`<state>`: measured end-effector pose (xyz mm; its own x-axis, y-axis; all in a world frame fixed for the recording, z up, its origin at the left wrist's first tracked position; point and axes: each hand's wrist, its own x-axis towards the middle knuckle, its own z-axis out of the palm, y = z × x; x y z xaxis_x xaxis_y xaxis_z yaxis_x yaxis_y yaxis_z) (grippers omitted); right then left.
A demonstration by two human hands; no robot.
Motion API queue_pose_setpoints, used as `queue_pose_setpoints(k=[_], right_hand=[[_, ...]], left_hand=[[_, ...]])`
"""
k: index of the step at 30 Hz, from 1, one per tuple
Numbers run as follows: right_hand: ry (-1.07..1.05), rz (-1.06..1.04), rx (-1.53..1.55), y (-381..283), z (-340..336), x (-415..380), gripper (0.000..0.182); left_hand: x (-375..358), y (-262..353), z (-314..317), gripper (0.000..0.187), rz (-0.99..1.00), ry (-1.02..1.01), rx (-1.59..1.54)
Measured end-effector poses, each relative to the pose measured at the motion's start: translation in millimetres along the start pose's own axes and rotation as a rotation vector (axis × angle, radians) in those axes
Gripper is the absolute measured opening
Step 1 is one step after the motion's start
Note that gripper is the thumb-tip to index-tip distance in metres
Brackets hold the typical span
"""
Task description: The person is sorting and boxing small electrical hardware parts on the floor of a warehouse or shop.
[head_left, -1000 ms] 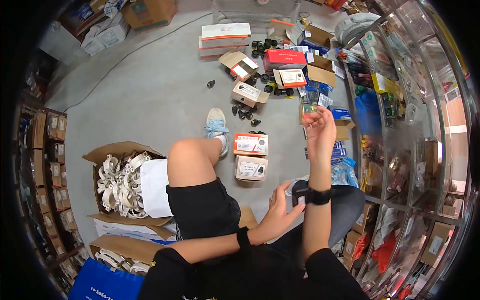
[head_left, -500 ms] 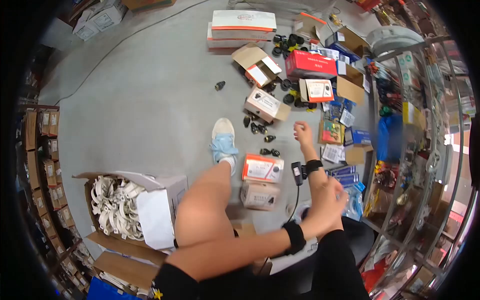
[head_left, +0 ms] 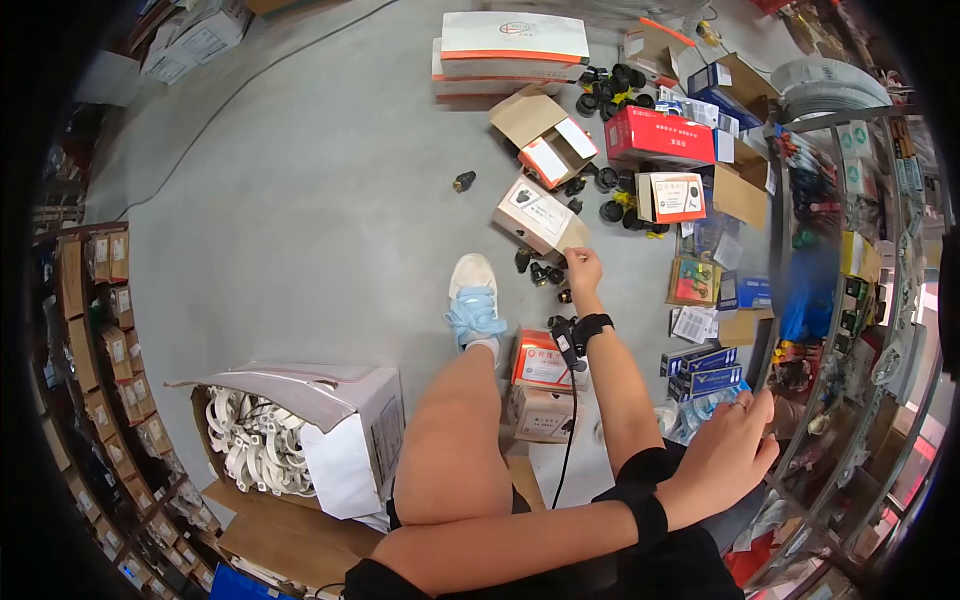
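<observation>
My right hand [head_left: 583, 273] reaches forward, fingertips pinched at the open flap end of a beige cardboard box [head_left: 533, 213] with a white label. Small black fittings [head_left: 541, 273] lie on the floor beside that box, near my fingers. My left hand [head_left: 722, 458] is crossed over to the right, above my lap. Its fingers are loosely bent and apart, with nothing seen in them. Nearest to it are blue-and-white small boxes [head_left: 703, 373] and clear plastic bags. An orange-and-white box [head_left: 543, 358] lies below the right hand, next to a dark device with a cable on that wrist.
Right of the floor stands a metal shelf rack [head_left: 850, 300] full of packets. A red box [head_left: 660, 137], an open carton [head_left: 545, 137] and black round parts lie ahead. A carton of white curved pieces [head_left: 262, 440] stands left of my leg. A lone black fitting [head_left: 464, 181] lies farther off.
My right hand has moved forward to the beige box, which has shifted slightly left against its neighbours. My left hand has moved right and down, away from the right forearm. The view has shifted.
</observation>
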<state>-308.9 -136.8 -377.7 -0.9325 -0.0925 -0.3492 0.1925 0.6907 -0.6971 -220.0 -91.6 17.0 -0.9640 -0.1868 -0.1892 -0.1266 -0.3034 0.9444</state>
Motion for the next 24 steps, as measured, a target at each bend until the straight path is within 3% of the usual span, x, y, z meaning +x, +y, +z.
queue_pose_setpoints(k=[5,7,8,10,11,14,17,19,21,22,23,24], right_hand=[[0.045,-0.055,-0.066,19,34,15,0.031],[0.348,0.11,0.096,22,51,19,0.03],[0.344,0.106,0.095,26,51,22,0.03],[-0.125,0.613,0.84,-16,26,2,0.024],[-0.126,0.61,0.838,-19,23,0,0.024],[-0.187,0.493,0.687,-26,15,-3,0.019],[0.004,0.319,0.793,-38,-8,-4,0.017],[0.06,0.105,0.916,-38,-42,-5,0.013],[0.125,-0.242,0.555,-38,-101,-19,0.01],[0.109,-0.276,0.586,-32,-136,-21,0.01],[0.151,-0.115,0.749,-51,-167,-33,0.013],[0.149,-0.12,0.748,-71,-198,-49,0.013]], left_hand=[[9,7,-5,0.021,0.039,0.033,0.014],[11,8,-7,0.022,0.071,0.069,0.072],[12,9,-9,0.022,0.072,0.073,0.072],[14,9,-11,0.022,0.076,0.081,0.056],[15,9,-12,0.022,0.078,0.084,0.055],[19,8,-15,0.02,0.087,0.108,0.034],[36,13,-25,0.016,0.076,0.145,-0.027],[47,18,-33,0.017,0.097,0.223,-0.023],[55,21,-40,0.017,0.11,0.282,0.075],[58,21,-41,0.018,0.149,0.329,0.098],[59,25,-44,0.019,0.16,0.345,0.205],[57,29,-48,0.02,0.172,0.364,0.313]])
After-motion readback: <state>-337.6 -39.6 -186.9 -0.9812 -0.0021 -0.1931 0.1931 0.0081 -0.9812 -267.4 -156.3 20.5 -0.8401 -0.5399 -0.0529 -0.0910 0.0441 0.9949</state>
